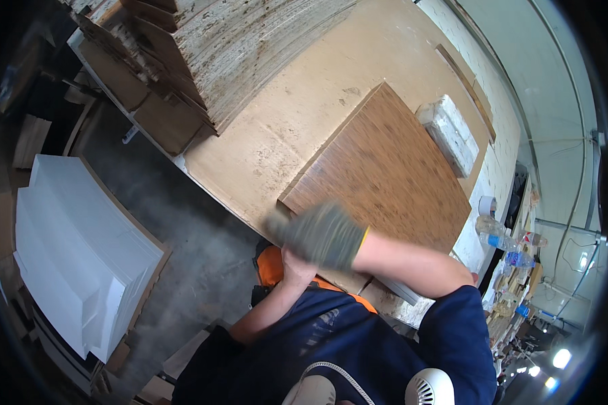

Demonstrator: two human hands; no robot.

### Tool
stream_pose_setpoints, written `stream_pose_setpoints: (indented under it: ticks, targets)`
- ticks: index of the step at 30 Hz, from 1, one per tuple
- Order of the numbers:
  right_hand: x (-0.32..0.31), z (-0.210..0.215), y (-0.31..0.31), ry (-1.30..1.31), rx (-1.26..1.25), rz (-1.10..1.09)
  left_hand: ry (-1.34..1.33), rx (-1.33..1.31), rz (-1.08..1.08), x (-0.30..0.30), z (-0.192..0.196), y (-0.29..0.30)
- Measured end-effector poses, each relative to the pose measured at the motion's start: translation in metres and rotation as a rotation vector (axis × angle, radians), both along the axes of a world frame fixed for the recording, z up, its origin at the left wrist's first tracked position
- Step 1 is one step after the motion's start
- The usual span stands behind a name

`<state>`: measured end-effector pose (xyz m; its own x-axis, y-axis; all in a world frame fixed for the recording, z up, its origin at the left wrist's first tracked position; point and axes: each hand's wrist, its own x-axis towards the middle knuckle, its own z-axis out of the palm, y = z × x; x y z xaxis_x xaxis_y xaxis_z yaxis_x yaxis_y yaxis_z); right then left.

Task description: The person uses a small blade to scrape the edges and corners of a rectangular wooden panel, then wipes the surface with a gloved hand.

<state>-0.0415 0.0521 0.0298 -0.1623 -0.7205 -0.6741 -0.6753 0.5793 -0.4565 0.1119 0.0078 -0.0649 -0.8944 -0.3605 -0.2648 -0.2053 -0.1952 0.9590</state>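
My right hand (327,236), in a grey-green knit glove with a yellow cuff edge, reaches across in front of my body. It lies over my left hand, and motion smears its fingers. Of my left arm, the bare wrist (298,268) shows below the glove; the left fingers are hidden or blurred. Both hands are close to the near left corner of a brown wood-grain panel (388,169), which lies flat on the tan board-covered table (263,142). Whether either hand holds anything cannot be made out.
Speckled panels (243,47) are stacked at the table's far left. Beyond the brown panel sit a white wrapped bundle (449,131) and a thin wooden strip (467,91). Plastic bottles (496,236) and a tape roll (487,205) are at right. White sheets (81,250) are piled at left.
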Motion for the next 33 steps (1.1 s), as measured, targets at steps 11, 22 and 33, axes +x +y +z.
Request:
stream_pose_setpoints:
  ticks: [11, 22, 33]
  targets:
    - [0.047, 0.027, 0.042, 0.363, -0.589, -0.501, 0.130, -0.113, -0.044, 0.001, -0.010, 0.001]
    - [0.147, 0.003, 0.159, 0.928, -0.398, -0.746, 0.015, 0.134, -0.209, -0.001, 0.010, -0.027]
    - [0.163, -0.018, 0.169, 1.003, -0.355, -0.884, -0.053, -0.451, -0.472, -0.145, 0.091, -0.079]
